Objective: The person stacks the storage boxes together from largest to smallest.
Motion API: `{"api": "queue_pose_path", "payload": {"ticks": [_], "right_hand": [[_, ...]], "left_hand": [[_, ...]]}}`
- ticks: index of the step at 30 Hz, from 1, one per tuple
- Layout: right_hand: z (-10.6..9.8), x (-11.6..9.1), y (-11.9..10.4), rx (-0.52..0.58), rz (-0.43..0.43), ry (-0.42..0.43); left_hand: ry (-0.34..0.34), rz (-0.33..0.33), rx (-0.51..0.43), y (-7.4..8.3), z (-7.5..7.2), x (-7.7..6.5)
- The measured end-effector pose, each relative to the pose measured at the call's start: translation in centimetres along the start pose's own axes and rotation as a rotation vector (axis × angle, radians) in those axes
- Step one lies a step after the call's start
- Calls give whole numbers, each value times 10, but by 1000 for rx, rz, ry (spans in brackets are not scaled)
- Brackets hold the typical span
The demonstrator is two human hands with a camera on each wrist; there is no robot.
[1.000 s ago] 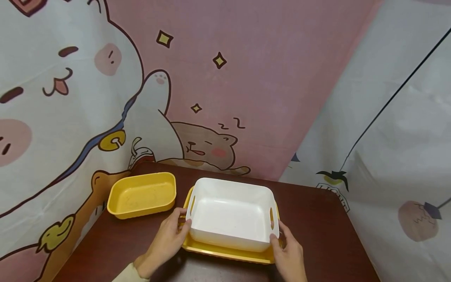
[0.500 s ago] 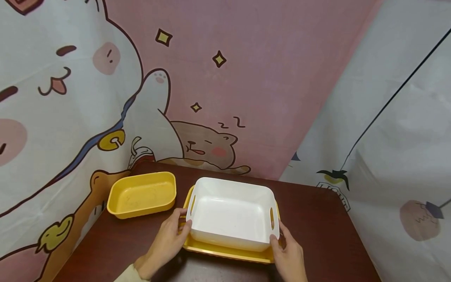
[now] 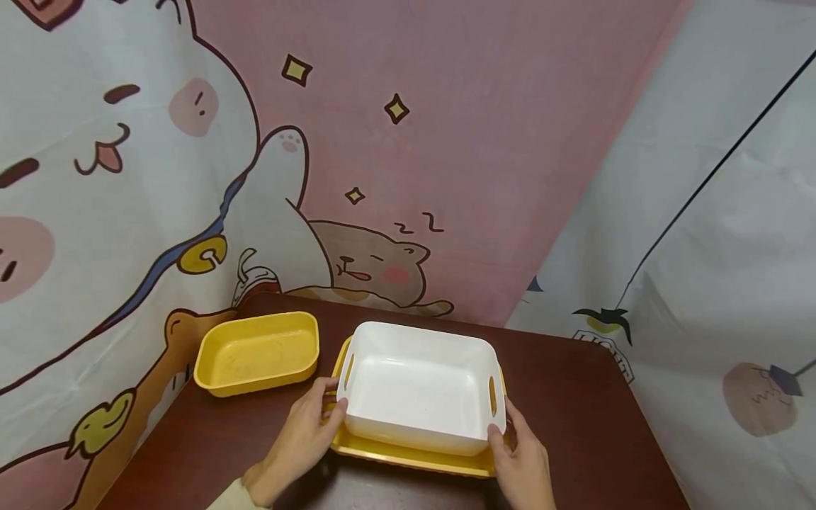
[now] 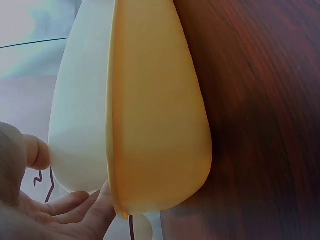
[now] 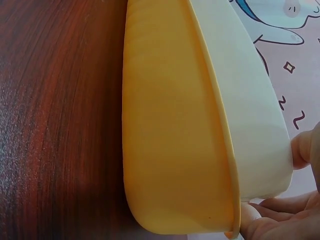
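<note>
Both hands are kept where they were a second ago: the left hand (image 3: 304,438) is curled against the near left corner of the white basket (image 3: 417,386), thumb on its wall and fingers (image 4: 70,204) tucked under the rim, and the right hand (image 3: 523,460) is closed in the same way on the near right corner, with the thumb (image 5: 301,147) pressed to the white wall. Almost nothing is seen to have changed across the last second; only the slightest drift of the view is noticed, and the basket is found in the same place, nested in the yellow tray (image 3: 408,457) beneath it. From the wrist views the white wall (image 4: 80,115) is shown seated inside the yellow shell (image 4: 155,115), the two rims lying close together, and the yellow underside (image 5: 170,130) is seen resting on the dark wooden worktop (image 3: 574,397). A second yellow tray (image 3: 258,352) is left untouched just beside the stack on its left, near the cartoon-printed curtain (image 3: 127,177). The stillness is judged to mean that the grasp is being settled, not that a lift has begun: the stack is not yet raised from the worktop, and the basket is not yet parted from its tray.
</note>
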State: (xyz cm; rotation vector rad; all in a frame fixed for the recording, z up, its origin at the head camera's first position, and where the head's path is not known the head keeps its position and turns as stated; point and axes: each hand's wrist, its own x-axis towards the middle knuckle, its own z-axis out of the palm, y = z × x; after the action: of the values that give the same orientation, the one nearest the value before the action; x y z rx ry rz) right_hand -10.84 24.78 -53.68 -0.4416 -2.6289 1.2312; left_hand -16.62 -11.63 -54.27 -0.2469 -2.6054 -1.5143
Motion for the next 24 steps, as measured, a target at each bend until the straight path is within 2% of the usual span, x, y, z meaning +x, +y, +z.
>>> {"api": "queue_pose_path", "payload": {"ticks": [14, 18, 24], "right_hand": [[-2, 0, -1, 33, -14, -10], [-2, 0, -3, 48, -45, -2], [-4, 0, -6, 6, -87, 16]], "left_hand": [[-1, -6, -16, 1, -1, -1], [0, -6, -16, 1, -2, -2], [0, -4, -15, 0, -3, -3]]}}
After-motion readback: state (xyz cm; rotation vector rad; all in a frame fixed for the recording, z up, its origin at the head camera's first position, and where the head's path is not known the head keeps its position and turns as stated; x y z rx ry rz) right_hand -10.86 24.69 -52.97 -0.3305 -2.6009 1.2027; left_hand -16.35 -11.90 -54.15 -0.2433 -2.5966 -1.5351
